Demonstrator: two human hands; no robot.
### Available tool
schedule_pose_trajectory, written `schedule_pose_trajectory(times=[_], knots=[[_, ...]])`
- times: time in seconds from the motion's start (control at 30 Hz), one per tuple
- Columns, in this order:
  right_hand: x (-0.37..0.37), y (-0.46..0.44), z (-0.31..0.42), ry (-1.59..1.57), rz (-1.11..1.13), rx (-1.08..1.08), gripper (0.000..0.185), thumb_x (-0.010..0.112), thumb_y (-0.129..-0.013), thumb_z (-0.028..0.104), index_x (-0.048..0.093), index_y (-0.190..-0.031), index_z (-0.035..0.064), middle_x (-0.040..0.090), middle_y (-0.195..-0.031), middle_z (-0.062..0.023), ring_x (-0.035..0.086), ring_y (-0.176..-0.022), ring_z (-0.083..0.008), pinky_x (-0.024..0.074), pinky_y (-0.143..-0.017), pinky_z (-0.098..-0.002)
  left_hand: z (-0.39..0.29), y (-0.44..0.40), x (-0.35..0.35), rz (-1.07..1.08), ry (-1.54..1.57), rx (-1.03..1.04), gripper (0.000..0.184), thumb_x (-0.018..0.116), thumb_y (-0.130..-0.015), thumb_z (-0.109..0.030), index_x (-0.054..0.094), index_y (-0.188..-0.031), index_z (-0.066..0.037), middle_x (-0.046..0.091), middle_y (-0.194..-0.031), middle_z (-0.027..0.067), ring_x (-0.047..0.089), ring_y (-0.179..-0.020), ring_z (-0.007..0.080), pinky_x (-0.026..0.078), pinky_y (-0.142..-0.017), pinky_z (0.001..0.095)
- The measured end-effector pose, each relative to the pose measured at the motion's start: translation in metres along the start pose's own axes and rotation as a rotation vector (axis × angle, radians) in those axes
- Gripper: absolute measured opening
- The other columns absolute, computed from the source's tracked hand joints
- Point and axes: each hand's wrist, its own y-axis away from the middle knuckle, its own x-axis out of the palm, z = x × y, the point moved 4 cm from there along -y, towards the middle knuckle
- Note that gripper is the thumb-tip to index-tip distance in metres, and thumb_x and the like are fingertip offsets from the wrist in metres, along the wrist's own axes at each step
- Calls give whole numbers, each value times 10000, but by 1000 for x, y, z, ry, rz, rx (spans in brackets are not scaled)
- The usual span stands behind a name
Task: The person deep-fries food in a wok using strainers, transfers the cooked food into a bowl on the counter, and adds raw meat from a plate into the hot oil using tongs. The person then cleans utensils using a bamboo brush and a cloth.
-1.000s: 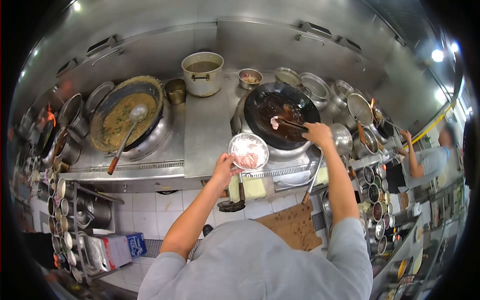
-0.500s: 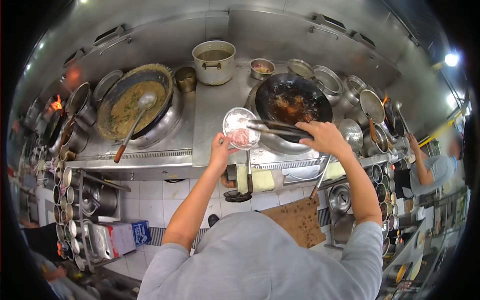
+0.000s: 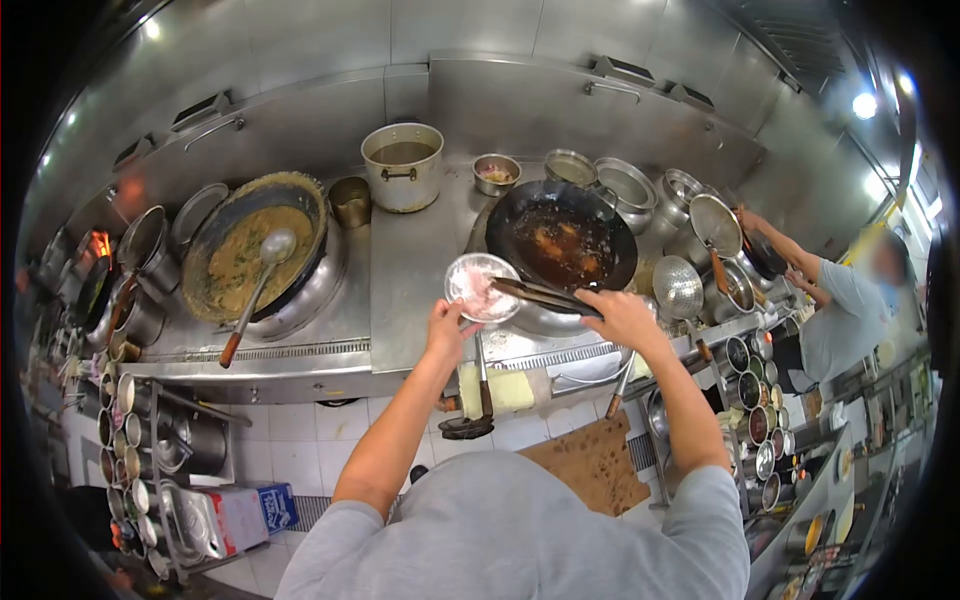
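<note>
My left hand grips the near-left rim of a small metal bowl. Pale pink raw meat lies inside it among a white powdery coating. Dark tongs are in my right hand, their tips reaching over the bowl to the meat. Whether the tips pinch a piece, I cannot make out. Just beyond the bowl and to its right, a black wok holds dark bubbling oil with several browned pieces in it.
A large wok of brownish food with a ladle sits at left. Behind stand a tall pot and a small bowl. Strainers and a perforated scoop are at right. Another person works further right.
The view has tilted and shifted slightly. The tongs' tips have come lower over the meat in the bowl, which looks whiter. The person at right now reaches toward the stove with both arms.
</note>
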Motion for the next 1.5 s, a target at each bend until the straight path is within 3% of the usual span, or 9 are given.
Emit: schedule_pose_trajectory(times=[0.4, 0.57, 0.7, 0.77, 0.87, 0.97, 1.2, 1.3, 1.5], knots=[[35, -15, -115, 105, 86, 414, 447, 658, -792, 394, 571, -1185, 199, 671, -958, -175, 634, -914, -381, 501, -782, -486, 12, 26, -29, -16, -42, -117, 184, 498, -961, -178, 413, -816, -103, 533, -991, 91, 575, -994, 270, 537, -838, 490], [69, -44, -140, 129, -36, 603, 447, 630, -801, 414, 569, -1126, 113, 665, -958, -196, 641, -912, -391, 510, -781, -496, 2, 19, -27, -3, -39, -90, 192, 502, -963, -195, 411, -819, -106, 540, -1025, 94, 565, -1008, 254, 519, -858, 495], [12, -42, -88, 36, -157, 336, 492, 635, -811, 399, 540, -1211, 129, 652, -964, -198, 640, -873, -393, 511, -750, -493, -19, 11, -41, -42, -134, -14, 196, 519, -956, -190, 420, -818, -91, 553, -1043, 92, 562, -1021, 222, 543, -832, 441], [-10, -32, -47, -9, -175, -28, 529, 656, -796, 384, 528, -1253, 151, 650, -910, -180, 649, -811, -374, 519, -713, -468, -26, 4, -32, -11, -158, 43, 188, 526, -952, -183, 429, -823, -87, 556, -1045, 91, 563, -1025, 215, 555, -817, 418], [-24, -19, -3, 110, -85, -81, 539, 667, -781, 388, 531, -1253, 164, 641, -855, -162, 650, -754, -351, 523, -685, -444, -47, 13, 5, 30, -285, 235, 179, 534, -946, -173, 434, -825, -87, 557, -1022, 87, 574, -1001, 202, 571, -784, 398], [-9, -19, -9, 80, -100, -65, 497, 653, -801, 362, 541, -1241, 162, 631, -832, -157, 644, -740, -344, 522, -670, -432, -52, 24, 25, -13, -403, 428, 216, 548, -917, -121, 411, -765, -51, 438, -1255, 98, 587, -976, 221, 599, -740, 377], [-19, -14, -66, -67, -132, 85, 491, 656, -800, 300, 549, -1259, 164, 662, -975, -165, 629, -869, -378, 493, -768, -452, -4, 6, 10, 8, -92, 40, 185, 496, -956, -145, 408, -803, -91, 556, -1008, 97, 585, -961, 212, 568, -796, 440], [-18, -22, -101, 0, -22, 319, 470, 662, -801, 325, 558, -1235, 180, 672, -950, -183, 637, -910, -367, 504, -778, -464, 12, 12, 11, 15, -66, -36, 180, 479, -965, -147, 404, -809, -98, 559, -948, 86, 585, -937, 209, 553, -830, 463], [26, -50, -124, -7, -60, 217, 493, 643, -811, 375, 551, -1249, 167, 668, -1008, -166, 641, -903, -365, 509, -779, -461, 20, 11, 12, -30, 6, -99, 211, 499, -961, -161, 395, -787, -105, 549, -933, 70, 577, -921, 196, 558, -809, 465]])
